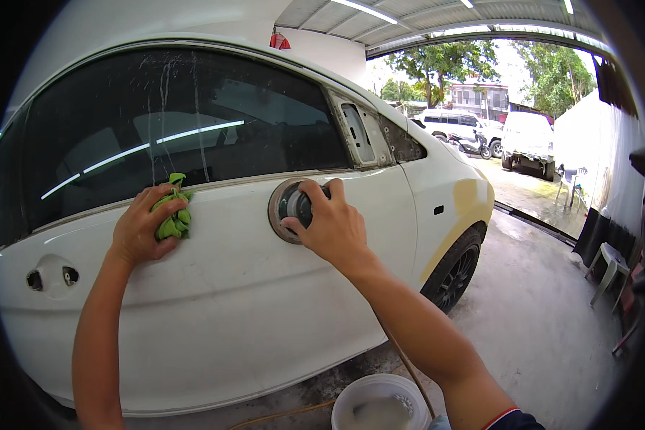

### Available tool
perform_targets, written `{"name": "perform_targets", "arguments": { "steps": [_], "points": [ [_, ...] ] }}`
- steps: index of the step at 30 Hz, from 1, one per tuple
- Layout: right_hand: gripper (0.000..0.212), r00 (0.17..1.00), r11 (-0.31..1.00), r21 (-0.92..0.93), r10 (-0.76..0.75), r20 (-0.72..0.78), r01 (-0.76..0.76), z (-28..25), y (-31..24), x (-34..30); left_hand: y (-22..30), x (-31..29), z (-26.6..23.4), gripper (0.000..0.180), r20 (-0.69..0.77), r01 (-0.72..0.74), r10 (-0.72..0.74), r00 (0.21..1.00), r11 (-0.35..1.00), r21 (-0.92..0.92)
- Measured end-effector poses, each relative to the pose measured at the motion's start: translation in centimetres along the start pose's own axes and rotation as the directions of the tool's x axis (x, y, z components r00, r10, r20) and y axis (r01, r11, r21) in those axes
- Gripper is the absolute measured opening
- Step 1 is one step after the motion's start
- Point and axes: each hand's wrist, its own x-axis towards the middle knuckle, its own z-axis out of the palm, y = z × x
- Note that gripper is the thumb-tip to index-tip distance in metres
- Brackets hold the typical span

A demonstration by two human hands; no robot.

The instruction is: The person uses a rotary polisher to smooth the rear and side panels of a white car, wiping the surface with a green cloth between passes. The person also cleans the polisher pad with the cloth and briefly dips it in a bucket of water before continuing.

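Observation:
A white car door fills the middle of the head view, its handle and mirror taken off. My right hand is wrapped over the top of a round orbital sander, whose disc lies against the door just below the window trim. To the left, my left hand grips a crumpled green cloth, pressed to the door under the dark window. Wet streaks run down the glass above the cloth. A thin hose passes beneath my right forearm.
Below the door stands a white bucket with cloudy water. An orange cord lies on the floor beside it. The front fender has a yellowish patch above the wheel. A plastic stool stands at right; parked vehicles are outside.

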Motion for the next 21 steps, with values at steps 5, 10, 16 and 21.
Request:
{"name": "perform_targets", "arguments": {
  "steps": [5, 10, 16, 21],
  "points": [
    [0.066, 0.982, 0.985, -0.058, 0.156, -0.105, -0.163, -2.2, 9.8, 1.2, 0.0, -0.1, 0.5, 0.075, -0.034, 0.01, -0.009, 0.999, 1.0, 0.006],
    [0.07, 0.892, 0.902, -0.073, 0.404, -0.202, -0.425, -5.3, 17.7, 5.3, 0.2, 0.3, 0.7, 0.075, -0.032, 0.037, -0.036, 0.999, 0.998, 0.045],
    [0.07, 0.836, 0.856, -0.032, 0.495, -0.238, -0.516, -5.2, 16.8, 5.6, 0.3, 0.4, 0.5, 0.076, -0.038, 0.007, -0.005, 0.999, 0.999, 0.049],
    [0.062, 0.963, 0.984, 0.032, 0.18, -0.202, -0.178, -0.4, 5.2, 1.8, 0.0, 0.3, 0.5, 0.076, -0.016, 0.016, -0.015, 1.0, 0.999, 0.042]
  ]
}}
